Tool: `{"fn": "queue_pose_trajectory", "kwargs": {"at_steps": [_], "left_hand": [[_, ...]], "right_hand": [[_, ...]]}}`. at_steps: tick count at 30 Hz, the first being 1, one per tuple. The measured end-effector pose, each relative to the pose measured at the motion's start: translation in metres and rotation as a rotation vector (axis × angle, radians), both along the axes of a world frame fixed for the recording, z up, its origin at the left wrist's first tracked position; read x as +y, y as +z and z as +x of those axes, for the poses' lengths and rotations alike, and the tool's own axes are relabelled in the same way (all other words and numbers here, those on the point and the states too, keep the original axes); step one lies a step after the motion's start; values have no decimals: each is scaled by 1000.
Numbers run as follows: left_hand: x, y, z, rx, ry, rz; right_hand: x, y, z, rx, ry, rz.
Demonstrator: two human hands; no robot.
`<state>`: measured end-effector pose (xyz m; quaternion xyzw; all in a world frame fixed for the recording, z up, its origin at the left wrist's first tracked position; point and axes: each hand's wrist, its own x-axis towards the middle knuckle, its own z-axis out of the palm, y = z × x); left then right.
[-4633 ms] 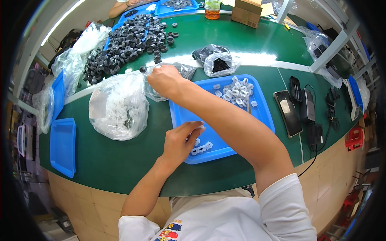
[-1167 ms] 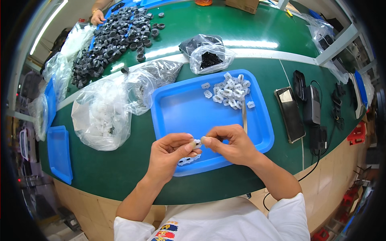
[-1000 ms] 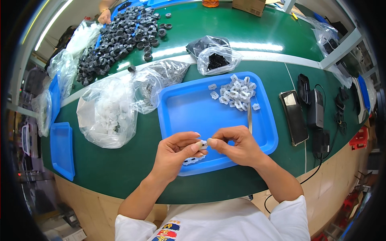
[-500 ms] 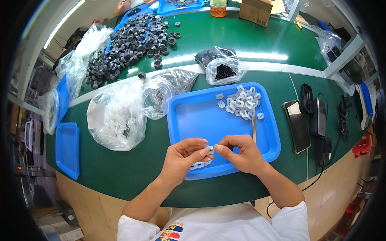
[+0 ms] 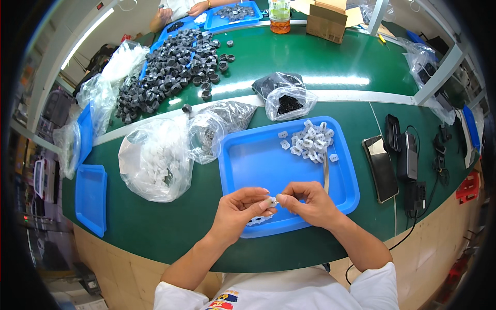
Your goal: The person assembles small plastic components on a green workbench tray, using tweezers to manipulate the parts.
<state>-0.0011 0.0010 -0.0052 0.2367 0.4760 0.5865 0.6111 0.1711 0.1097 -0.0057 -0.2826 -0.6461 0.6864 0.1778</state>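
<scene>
Over the front of a blue tray [image 5: 248,178], my left hand [image 5: 235,213] pinches a small white plastic part [image 5: 273,202] with dark spots between thumb and fingers. My right hand [image 5: 314,205] is closed in a pinch right at that part's edge; whatever its fingertips hold is too small to make out. Below my left hand, partly hidden by it, lies a row of similar white parts [image 5: 260,220]. A loose pile of white parts [image 5: 312,138] fills the tray's far right, and a slim metal tool like tweezers [image 5: 326,175] lies in front of it.
Left of the tray are a clear bag of white parts [image 5: 155,170], a bag of small metal pieces [image 5: 227,118] and an empty blue tray [image 5: 91,199]. Black pieces [image 5: 289,105] sit in a bag behind. A phone [image 5: 381,170] lies right. Beyond: grey caps [image 5: 165,67], another person's hands [image 5: 197,9].
The view has tilted slightly, so the table appears lower. Both hands keep their pinch on the white part, with only slight finger movement. More of the other person's arms shows.
</scene>
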Motion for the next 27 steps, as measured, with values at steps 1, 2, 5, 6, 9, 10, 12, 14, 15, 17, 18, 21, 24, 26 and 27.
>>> {"fn": "queue_pose_trajectory", "kwargs": {"at_steps": [1, 2, 5, 6, 9, 10, 12, 14, 15, 17, 18, 21, 24, 26, 27], "left_hand": [[0, 0, 0, 3, 0, 3], [0, 0, 0, -2, 3, -1], [0, -2, -1, -8, 5, 1], [0, -2, -1, -12, 4, 3], [0, -2, -1, -32, 0, 8], [0, -1, -1, -28, -2, 13], [1, 0, -1, -31, 22, -21], [0, -2, -1, -31, 26, -12], [-1, -2, -1, -36, 29, -9], [-1, -1, 0, -30, 24, -19], [-1, -2, 0, -39, 24, -11], [-1, -2, 0, -45, 20, 3], [-2, -3, -1, -46, 20, 11], [-1, -3, -1, -50, 22, 12], [-1, -3, -1, -48, 20, 13]], "right_hand": [[1, 1, 0, 3, 0, 3], [1, 2, 0, -11, 17, -9], [1, 2, 0, -21, 31, -3], [1, 1, 0, -20, 29, 13], [-1, -2, -1, 26, -4, 53], [-2, -2, -1, 29, -6, 58], [-3, -2, -1, 27, -6, 45], [-3, -2, -1, 28, 7, 38], [-3, -2, -1, 24, 18, 26], [-4, -2, 0, 20, 18, 34], [-4, -2, 0, 14, 18, 35], [-4, -2, -1, 28, 22, 38], [-4, -3, 0, 16, 26, 36], [-4, -2, -1, 17, 29, 40], [-4, -2, -1, 18, 32, 42]]}}
